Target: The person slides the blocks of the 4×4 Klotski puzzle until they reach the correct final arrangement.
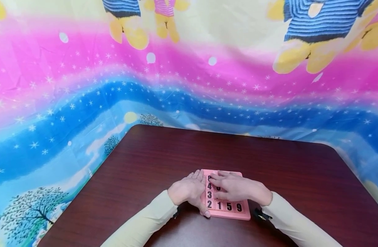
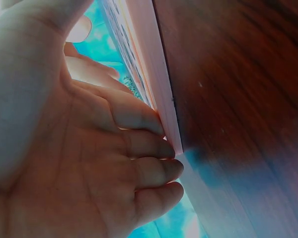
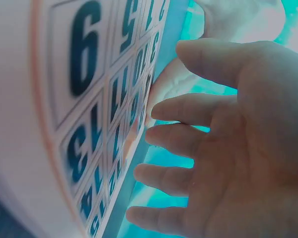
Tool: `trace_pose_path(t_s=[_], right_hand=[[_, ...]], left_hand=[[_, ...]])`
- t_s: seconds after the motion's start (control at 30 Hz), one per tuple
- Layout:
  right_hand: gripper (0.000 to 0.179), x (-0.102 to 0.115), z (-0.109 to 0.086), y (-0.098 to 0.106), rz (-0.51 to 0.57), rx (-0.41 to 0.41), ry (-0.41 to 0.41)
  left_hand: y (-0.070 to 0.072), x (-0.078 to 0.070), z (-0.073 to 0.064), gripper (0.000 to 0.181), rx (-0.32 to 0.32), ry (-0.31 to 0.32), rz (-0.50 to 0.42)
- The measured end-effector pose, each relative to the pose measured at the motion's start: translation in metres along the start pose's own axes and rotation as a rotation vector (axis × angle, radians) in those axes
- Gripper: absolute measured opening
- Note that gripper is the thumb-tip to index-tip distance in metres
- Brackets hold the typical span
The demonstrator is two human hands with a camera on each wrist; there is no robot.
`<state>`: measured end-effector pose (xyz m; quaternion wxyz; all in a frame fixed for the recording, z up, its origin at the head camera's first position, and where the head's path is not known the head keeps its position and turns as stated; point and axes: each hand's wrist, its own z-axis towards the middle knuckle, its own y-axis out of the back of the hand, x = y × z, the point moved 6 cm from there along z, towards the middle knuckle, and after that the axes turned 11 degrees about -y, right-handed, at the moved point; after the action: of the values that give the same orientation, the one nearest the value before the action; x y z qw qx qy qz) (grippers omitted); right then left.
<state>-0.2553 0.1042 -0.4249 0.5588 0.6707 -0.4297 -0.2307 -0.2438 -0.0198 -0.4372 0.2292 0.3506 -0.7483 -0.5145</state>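
Note:
A pink number puzzle board [image 1: 229, 207] lies flat on the table, with black digits in rows of square tiles; 2, 1, 5 and 9 show along its near row. Along its left side, my left hand [image 1: 189, 189] rests with fingers extended and thumb by the near left corner. In the left wrist view, fingertips [image 2: 161, 148] of that hand meet the pink side of the board. My right hand [image 1: 236, 187] lies across the upper right part of the board, its fingers spread and straight, covering several tiles. The right wrist view shows those fingers [image 3: 164, 178] close over the numbered face.
The dark brown wooden table [image 1: 164, 154] extends around the board on all sides. Behind it hangs a colourful printed cloth [image 1: 189, 82] with snowflakes, trees and bears. A black strap [image 1: 263, 214] shows at the right wrist.

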Motion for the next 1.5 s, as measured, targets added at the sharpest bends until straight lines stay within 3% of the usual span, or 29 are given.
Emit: trace_pose_path(t_s=[0.43,1.13,1.5], right_hand=[[0.060,-0.002,0.005,-0.008,0.017,0.034,-0.021],[0.053,-0.030,-0.012,-0.005,0.076,0.029,-0.046],[0.059,0.000,-0.023,-0.005,0.004,-0.017,0.086]], left_hand=[[0.001,0.000,0.001,0.134,0.023,0.009,0.016],[-0.001,0.001,0.000,0.134,0.022,0.024,0.019],[-0.001,0.001,0.001,0.133,0.009,0.009,-0.007]])
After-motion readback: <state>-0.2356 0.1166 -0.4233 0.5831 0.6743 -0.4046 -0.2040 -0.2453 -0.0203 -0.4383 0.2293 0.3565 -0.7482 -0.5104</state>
